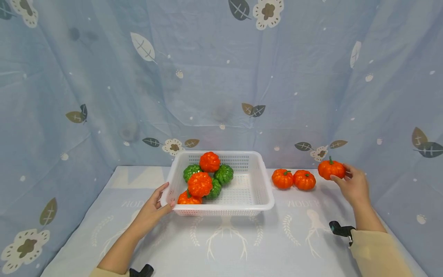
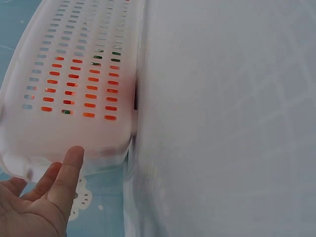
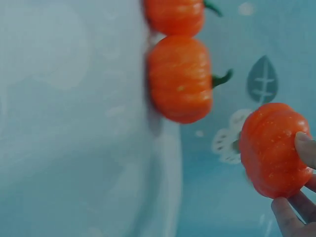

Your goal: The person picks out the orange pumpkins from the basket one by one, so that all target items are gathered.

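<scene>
A white plastic basket (image 1: 221, 210) with slotted walls stands on the table. Inside it lie three orange-red pumpkins (image 1: 200, 184) and three green pumpkins (image 1: 223, 174), bunched toward its left side. My left hand (image 1: 154, 211) holds the basket's near left corner, thumb on the front and fingers along the left side; the left wrist view shows fingertips (image 2: 74, 155) against the slotted wall. At the right, my right hand (image 1: 355, 187) grips a small orange pumpkin (image 1: 331, 169) with a green stem, thumb on one side and fingers on the other, above the table.
Two more orange pumpkins (image 1: 282, 179) (image 1: 304, 180) sit side by side on the table, between the basket and my right hand. A pale patterned cloth (image 1: 228, 246) covers the tabletop. Blue curtains (image 1: 207, 77) with leaf prints hang behind and at both sides.
</scene>
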{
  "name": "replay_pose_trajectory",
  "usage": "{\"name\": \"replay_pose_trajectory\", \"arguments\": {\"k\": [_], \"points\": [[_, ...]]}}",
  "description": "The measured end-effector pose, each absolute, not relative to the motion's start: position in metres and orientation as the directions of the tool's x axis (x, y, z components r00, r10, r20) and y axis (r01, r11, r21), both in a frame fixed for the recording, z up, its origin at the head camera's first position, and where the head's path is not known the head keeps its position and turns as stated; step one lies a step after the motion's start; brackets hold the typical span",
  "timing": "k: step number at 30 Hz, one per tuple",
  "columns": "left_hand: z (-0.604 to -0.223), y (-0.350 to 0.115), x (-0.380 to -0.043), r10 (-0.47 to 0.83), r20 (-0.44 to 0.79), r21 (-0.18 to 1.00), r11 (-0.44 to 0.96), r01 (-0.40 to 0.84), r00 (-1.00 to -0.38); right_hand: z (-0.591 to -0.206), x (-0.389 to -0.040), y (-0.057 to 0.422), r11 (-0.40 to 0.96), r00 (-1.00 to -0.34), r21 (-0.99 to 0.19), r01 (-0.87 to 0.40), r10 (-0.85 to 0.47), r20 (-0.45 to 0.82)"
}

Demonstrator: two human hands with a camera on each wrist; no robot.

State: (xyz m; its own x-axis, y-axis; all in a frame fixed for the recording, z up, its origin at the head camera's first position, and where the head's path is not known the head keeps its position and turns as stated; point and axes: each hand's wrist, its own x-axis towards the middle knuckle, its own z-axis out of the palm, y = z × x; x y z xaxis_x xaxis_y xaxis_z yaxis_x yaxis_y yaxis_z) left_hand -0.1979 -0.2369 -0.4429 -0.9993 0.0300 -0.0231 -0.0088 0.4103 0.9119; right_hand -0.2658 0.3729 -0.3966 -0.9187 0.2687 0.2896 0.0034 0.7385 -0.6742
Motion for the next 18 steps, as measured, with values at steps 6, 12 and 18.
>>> {"name": "replay_pose_trajectory", "arguments": {"k": [6, 12, 18], "points": [[-0.442, -0.238, -0.196, 0.029, -0.023, 0.909, 0.416, -0.009, -0.999, -0.423, -0.281, 0.386, 0.705, -0.910, -0.704, 0.082, 0.340, 0.235], [-0.442, -0.238, -0.196, 0.031, -0.021, 0.906, 0.423, -0.006, -0.999, -0.435, -0.291, 0.394, 0.627, -0.910, -0.755, 0.191, 0.401, 0.103], [-0.442, -0.238, -0.196, 0.038, -0.017, 0.908, 0.418, 0.001, -0.999, -0.441, -0.302, 0.399, 0.614, -0.913, -0.756, 0.227, 0.403, 0.054]]}}
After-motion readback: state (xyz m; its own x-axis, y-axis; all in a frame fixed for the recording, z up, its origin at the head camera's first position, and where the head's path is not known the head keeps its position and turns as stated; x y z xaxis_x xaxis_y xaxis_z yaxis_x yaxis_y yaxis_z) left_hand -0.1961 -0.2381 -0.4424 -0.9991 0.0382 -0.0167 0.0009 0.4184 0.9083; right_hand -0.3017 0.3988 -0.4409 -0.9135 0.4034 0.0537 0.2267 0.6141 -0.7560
